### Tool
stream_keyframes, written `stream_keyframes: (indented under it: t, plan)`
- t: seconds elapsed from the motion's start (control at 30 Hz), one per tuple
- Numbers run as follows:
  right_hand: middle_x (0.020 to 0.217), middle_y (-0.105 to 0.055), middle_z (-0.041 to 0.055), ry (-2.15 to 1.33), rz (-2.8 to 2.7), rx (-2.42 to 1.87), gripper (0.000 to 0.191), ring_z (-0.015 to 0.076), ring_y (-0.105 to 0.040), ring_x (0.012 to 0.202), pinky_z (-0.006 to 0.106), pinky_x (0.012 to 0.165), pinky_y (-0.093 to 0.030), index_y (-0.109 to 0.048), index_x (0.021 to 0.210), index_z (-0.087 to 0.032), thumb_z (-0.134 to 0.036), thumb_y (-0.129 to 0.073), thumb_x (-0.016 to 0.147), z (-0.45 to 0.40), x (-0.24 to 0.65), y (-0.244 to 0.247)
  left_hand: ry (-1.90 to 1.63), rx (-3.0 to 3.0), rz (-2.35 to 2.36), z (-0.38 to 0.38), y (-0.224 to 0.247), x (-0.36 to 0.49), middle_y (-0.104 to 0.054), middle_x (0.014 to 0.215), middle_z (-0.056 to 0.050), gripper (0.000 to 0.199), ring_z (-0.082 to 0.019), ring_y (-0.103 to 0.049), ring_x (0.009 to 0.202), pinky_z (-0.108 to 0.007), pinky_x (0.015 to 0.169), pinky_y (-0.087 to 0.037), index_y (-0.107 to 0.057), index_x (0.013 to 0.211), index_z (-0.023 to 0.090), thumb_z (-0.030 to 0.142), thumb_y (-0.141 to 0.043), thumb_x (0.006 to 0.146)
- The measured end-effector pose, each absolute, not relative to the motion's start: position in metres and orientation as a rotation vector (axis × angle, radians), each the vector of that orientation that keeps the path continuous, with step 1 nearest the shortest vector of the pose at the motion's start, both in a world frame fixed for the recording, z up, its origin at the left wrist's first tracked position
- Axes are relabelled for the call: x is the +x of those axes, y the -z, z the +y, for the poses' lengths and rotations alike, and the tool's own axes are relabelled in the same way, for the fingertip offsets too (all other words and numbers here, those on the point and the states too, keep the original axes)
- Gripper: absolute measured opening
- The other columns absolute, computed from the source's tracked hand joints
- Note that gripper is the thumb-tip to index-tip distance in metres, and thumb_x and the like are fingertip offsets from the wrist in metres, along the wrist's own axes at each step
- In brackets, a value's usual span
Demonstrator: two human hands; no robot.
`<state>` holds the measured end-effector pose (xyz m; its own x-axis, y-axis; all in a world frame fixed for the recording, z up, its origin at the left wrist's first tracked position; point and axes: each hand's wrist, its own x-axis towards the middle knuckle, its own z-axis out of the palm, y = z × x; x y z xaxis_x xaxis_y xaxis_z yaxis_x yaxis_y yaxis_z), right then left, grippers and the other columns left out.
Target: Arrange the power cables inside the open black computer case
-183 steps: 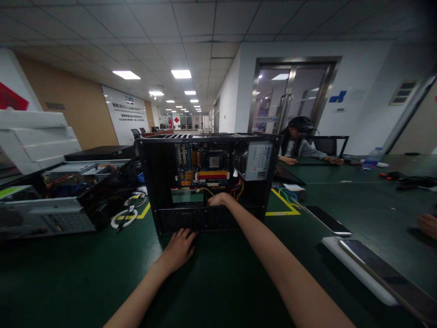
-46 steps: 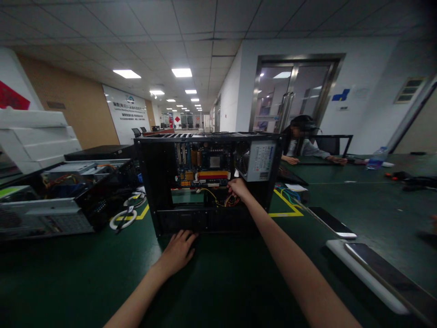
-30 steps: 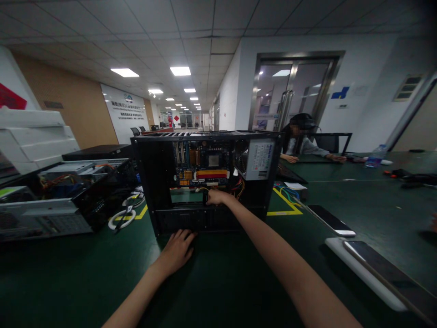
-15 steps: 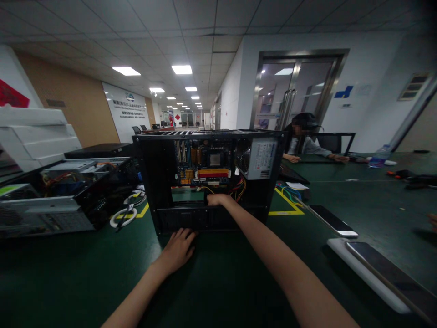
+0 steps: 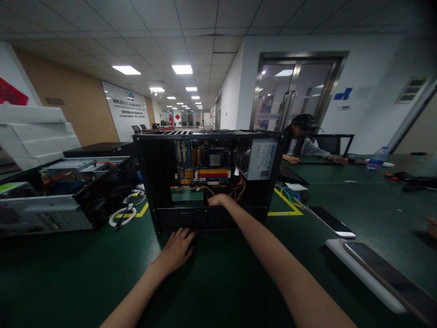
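An open computer case [image 5: 180, 219] stands upright on the green table [image 5: 218, 273], its open side toward me. Inside it are a motherboard [image 5: 215, 159] with yellow and red memory slots, and a silver power supply [image 5: 262, 159]. My left hand [image 5: 177, 248] lies with fingers spread on the table, fingertips at the case's lower edge. Into the lower part of the case reaches my right hand [image 5: 217, 199], its fingers curled at a dark block below the motherboard. Its fingertips are mostly hidden, and the block's kind cannot be made out. Loose coloured cables [image 5: 240, 187] hang close by.
Left of the case lies another opened computer case [image 5: 54, 209], with coiled white cable [image 5: 123, 217] beside it. Two phones, one here [image 5: 331, 221], and a white box [image 5: 362, 273] lie at right. A person [image 5: 303, 141] sits across the table. Another person's hand [image 5: 432, 226] shows at the right edge.
The view has shifted very slightly. Both my hands stay in nearly the same places, and the case has not moved.
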<state>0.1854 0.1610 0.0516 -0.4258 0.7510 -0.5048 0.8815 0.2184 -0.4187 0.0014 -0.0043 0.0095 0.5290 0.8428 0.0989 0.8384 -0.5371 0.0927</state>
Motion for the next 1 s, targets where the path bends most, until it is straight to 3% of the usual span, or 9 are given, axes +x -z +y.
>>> stream_keyframes:
  t: [0.17,0.33,0.43,0.63,0.8,1.0]
  plan:
    - [0.046,-0.053,-0.0005,0.953,2.396,1.638,0.011,0.0136,-0.055,0.050,0.026,0.056,-0.045,-0.053,0.047,-0.013,-0.009,-0.057,0.056,0.157,0.186,-0.055,-0.212,2.738,1.509,-0.003,-0.007,0.001,-0.041,0.115,-0.005,0.041,-0.022,-0.037,0.106,-0.038,0.088,-0.031,-0.034,0.118,0.026,0.023,-0.040,0.077]
    - [0.053,-0.057,0.0001,0.923,2.578,1.746,0.003,0.0130,-0.055,0.056,0.020,0.052,-0.042,-0.058,0.056,-0.013,-0.010,-0.059,0.056,0.151,0.187,-0.057,-0.213,2.744,1.496,-0.003,-0.007,0.001,-0.040,0.117,-0.005,0.042,-0.022,-0.036,0.107,-0.038,0.088,-0.032,-0.034,0.118,0.027,0.023,-0.040,0.077]
    - [0.053,-0.057,0.0005,0.950,2.621,1.872,0.003,0.0102,-0.052,0.049,0.017,0.046,-0.038,-0.058,0.059,-0.012,-0.012,-0.056,0.061,0.147,0.188,-0.059,-0.189,2.730,1.513,-0.003,-0.006,0.000,-0.040,0.117,-0.005,0.043,-0.022,-0.036,0.107,-0.039,0.088,-0.031,-0.033,0.119,0.027,0.023,-0.040,0.077]
    - [0.038,-0.044,-0.0031,1.282,2.606,2.156,0.012,0.0055,-0.036,0.029,0.017,0.034,-0.029,-0.052,0.063,-0.011,-0.013,-0.045,0.072,0.138,0.190,-0.066,-0.212,2.730,1.510,-0.003,-0.006,0.001,-0.041,0.115,-0.004,0.042,-0.022,-0.037,0.106,-0.040,0.087,-0.032,-0.034,0.118,0.028,0.023,-0.040,0.077]
    - [0.040,-0.038,-0.0080,1.754,2.347,2.431,0.009,0.0042,-0.038,0.029,0.014,0.034,-0.027,-0.046,0.077,-0.015,-0.008,-0.040,0.076,0.131,0.191,-0.075,-0.216,2.727,1.505,-0.002,-0.005,0.000,-0.041,0.116,-0.004,0.044,-0.022,-0.036,0.106,-0.040,0.088,-0.031,-0.032,0.119,0.028,0.022,-0.040,0.076]
    - [0.043,-0.038,-0.0070,2.338,1.806,2.586,0.008,0.0050,-0.039,0.031,0.015,0.035,-0.027,-0.039,0.075,-0.016,-0.009,-0.038,0.079,0.131,0.199,-0.083,-0.211,2.723,1.495,-0.002,-0.005,0.000,-0.040,0.116,-0.004,0.044,-0.022,-0.036,0.106,-0.039,0.088,-0.031,-0.031,0.120,0.028,0.023,-0.040,0.077]
